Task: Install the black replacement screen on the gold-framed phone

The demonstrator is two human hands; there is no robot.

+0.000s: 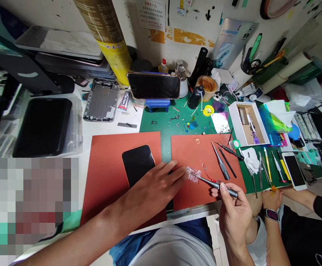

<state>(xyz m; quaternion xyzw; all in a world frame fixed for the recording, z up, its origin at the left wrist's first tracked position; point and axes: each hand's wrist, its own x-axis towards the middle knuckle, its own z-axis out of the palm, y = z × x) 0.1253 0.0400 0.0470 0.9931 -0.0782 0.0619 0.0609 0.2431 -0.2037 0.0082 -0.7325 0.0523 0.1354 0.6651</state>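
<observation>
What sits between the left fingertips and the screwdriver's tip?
A small crumpled clear plastic bag lies there on the red mat, between left hand and grey screwdriver; head view.

Two red mats (122, 162), four phones (138, 162)

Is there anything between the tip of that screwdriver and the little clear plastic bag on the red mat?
Nothing visible. The screwdriver, gripped in the right hand, has its tip right at the bag. The left hand rests its fingertips on the bag's other side, not in between.

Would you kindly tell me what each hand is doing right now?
Left hand: open, fingertips pinning a small crinkled clear plastic bag.
Right hand: closed around a slim grey metal screwdriver.
</observation>
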